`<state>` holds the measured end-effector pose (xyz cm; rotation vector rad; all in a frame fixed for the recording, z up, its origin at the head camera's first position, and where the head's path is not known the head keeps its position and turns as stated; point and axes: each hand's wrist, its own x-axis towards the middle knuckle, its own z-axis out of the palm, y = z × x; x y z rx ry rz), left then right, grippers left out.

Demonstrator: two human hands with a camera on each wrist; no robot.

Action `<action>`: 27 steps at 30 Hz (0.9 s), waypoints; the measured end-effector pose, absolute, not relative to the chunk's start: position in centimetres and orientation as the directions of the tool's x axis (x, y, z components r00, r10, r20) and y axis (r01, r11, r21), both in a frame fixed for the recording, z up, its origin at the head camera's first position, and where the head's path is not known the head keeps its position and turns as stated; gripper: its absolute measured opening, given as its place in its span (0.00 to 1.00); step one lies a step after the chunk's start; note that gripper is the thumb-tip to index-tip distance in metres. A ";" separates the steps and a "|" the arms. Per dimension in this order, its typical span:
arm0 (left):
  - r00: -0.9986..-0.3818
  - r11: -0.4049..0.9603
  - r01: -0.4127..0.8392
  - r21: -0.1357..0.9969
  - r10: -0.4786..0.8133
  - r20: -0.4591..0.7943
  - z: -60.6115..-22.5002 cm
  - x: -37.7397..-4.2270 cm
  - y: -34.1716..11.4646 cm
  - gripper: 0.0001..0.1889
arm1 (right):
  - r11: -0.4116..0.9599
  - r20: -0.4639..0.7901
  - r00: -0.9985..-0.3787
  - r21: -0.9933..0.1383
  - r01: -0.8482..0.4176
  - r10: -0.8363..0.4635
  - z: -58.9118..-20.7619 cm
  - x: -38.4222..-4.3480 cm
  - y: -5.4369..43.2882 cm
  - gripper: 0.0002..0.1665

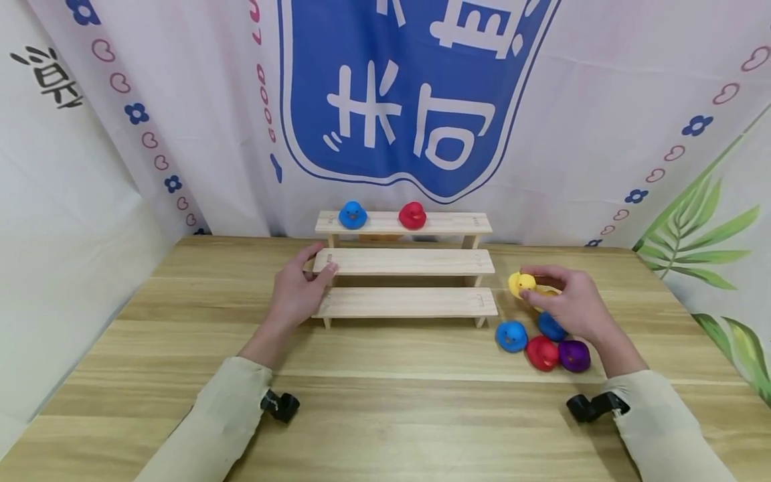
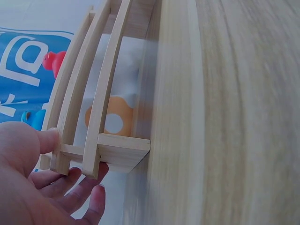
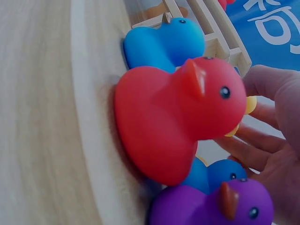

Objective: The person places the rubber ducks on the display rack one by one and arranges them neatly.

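Note:
A three-tier wooden stand (image 1: pixel 403 262) sits toward the back of the table. My left hand (image 1: pixel 296 288) grips the left end of its middle tier; in the left wrist view the thumb lies on one side of the boards and fingers curl under them. On the top tier are a blue rubber duck (image 1: pixel 353 215) and a red rubber duck (image 1: pixel 412 215). Right of the stand, my right hand (image 1: pixel 572 301) pinches a yellow rubber duck (image 1: pixel 519 284) between thumb and fingers. In the right wrist view that duck is mostly hidden behind a red duck (image 3: pixel 159 112).
Below my right hand are a blue duck (image 1: pixel 511 336), a red duck (image 1: pixel 543 353), a purple duck (image 1: pixel 574 356) and another blue duck (image 1: pixel 551 326). More yellow shows partly under the hand. A printed curtain (image 1: pixel 229 134) hangs behind the table (image 1: pixel 385 415).

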<state>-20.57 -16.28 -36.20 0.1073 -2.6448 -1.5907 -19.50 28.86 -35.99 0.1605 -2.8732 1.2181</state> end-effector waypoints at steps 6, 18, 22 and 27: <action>-0.996 0.467 -0.034 0.883 -0.088 0.008 -36.0 -20.5 -16.2 0.32 | 0.654 0.108 -0.991 -0.745 -0.132 -0.076 -36.1 -19.5 28.8 0.29; -0.996 0.483 -0.038 0.875 -0.089 0.006 -36.1 -20.6 -16.2 0.33 | 0.583 0.232 -0.972 -0.786 -0.208 -0.033 -35.9 -19.5 28.4 0.27; -0.996 0.493 -0.037 0.869 -0.092 0.009 -36.2 -20.6 -16.2 0.33 | 0.552 0.284 -0.958 -0.795 -0.254 -0.031 -35.9 -19.6 28.2 0.26; -0.996 0.499 -0.038 0.866 -0.093 0.010 -36.2 -20.6 -16.3 0.33 | 0.518 0.335 -0.942 -0.801 -0.301 -0.029 -35.9 -19.7 27.7 0.23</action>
